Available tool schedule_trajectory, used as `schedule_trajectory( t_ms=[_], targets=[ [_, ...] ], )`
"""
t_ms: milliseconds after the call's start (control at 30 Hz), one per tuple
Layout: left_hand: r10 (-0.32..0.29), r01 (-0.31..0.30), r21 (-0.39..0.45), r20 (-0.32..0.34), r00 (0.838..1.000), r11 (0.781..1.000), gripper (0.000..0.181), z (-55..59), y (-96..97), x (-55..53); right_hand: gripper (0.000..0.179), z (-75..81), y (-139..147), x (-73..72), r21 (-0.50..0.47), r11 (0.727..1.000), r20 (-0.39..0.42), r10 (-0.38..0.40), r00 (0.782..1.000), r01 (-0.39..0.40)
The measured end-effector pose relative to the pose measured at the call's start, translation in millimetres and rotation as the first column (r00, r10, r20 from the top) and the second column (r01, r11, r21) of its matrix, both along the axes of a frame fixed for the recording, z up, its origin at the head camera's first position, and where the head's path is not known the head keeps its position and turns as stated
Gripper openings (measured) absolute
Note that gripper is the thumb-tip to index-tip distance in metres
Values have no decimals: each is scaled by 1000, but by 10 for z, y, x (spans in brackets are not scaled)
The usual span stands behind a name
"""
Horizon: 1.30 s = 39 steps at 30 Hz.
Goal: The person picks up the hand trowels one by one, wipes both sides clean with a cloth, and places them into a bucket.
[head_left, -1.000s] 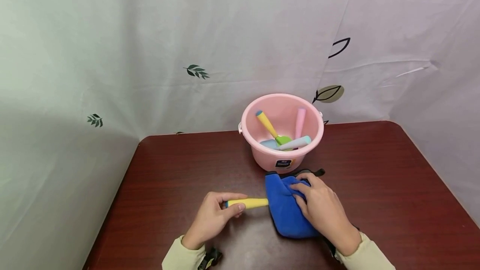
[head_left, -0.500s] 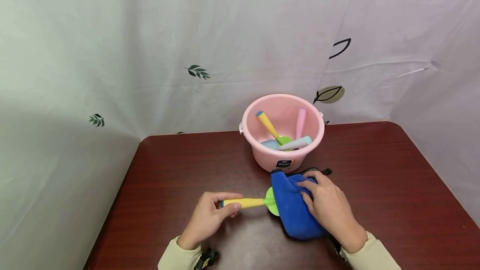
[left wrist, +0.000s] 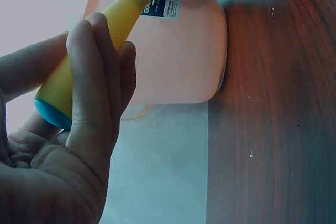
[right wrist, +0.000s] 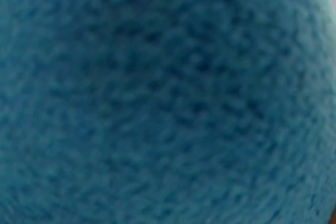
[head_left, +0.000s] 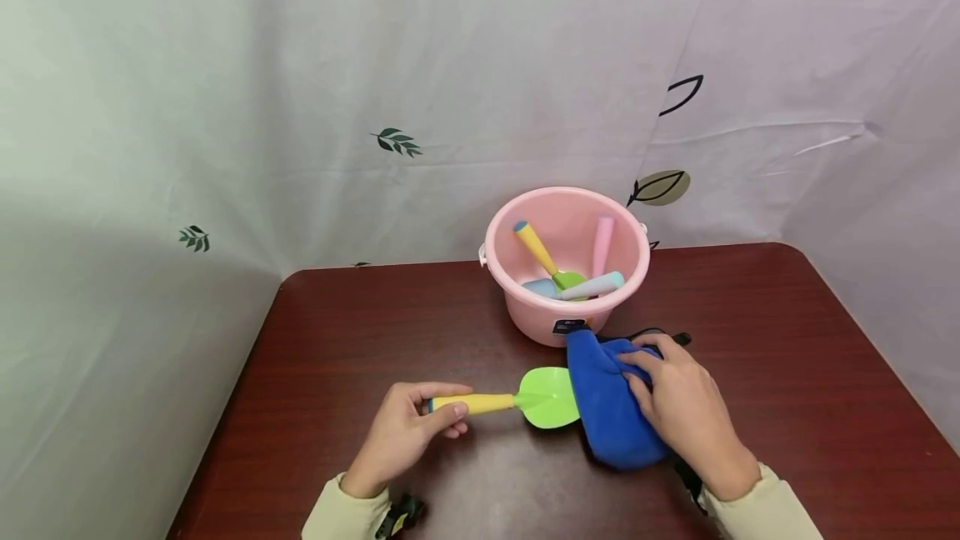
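Note:
My left hand (head_left: 408, 427) grips the yellow handle of a toy shovel (head_left: 480, 402) with a blue end cap. Its rounded green blade (head_left: 543, 398) points right, and the blade's tip is hidden at the opening of a blue drawstring pouch (head_left: 611, 407). Fingers and thumb of my right hand (head_left: 682, 398) pinch the pouch's upper side. In the left wrist view the handle (left wrist: 123, 17) lies between thumb and fingers. Blue fuzzy fabric (right wrist: 168, 108) fills the right wrist view, so the right hand is hidden there.
Behind the pouch stands a pink bucket (head_left: 517, 319) holding several toy tools, among them a second yellow-handled green shovel (head_left: 534, 247) and a pink handle (head_left: 602, 242). Black cord (head_left: 678, 338) trails from the pouch. A patterned curtain (head_left: 465, 90) hangs along the back edge of the brown table (head_left: 360, 332).
The shovel's green blade has come out of the pouch into view. My left hand has moved left with the handle, while my right hand has moved right with the pouch.

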<state>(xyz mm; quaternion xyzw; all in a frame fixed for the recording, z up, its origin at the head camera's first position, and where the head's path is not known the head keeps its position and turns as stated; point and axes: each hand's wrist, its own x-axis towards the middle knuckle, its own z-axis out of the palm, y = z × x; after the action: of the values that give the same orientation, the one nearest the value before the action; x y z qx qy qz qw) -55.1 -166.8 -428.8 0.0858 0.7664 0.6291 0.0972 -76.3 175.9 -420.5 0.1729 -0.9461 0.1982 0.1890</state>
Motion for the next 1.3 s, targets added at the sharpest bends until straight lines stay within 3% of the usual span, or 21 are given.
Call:
schedule_trajectory(
  t_ms=[433,667,1067,1300],
  targets=[
    [17,-22,109,47,999,994,35,-21,-56,-1,20,70,86,7,-33,999,-20,-17,1000,17],
    [39,-58,185,106,994,981,35,-46,-48,9,21,127,95,31,-50,999,-57,-6,998,3],
    [129,-126,257,4,992,958,23,-82,-9,-5,25,227,71,100,-113,993,-68,15,998,-22],
    [190,-185,142,-23,982,972,26,-68,11,9,28,300,23,142,-130,990,-71,40,997,-49]
  ],
)
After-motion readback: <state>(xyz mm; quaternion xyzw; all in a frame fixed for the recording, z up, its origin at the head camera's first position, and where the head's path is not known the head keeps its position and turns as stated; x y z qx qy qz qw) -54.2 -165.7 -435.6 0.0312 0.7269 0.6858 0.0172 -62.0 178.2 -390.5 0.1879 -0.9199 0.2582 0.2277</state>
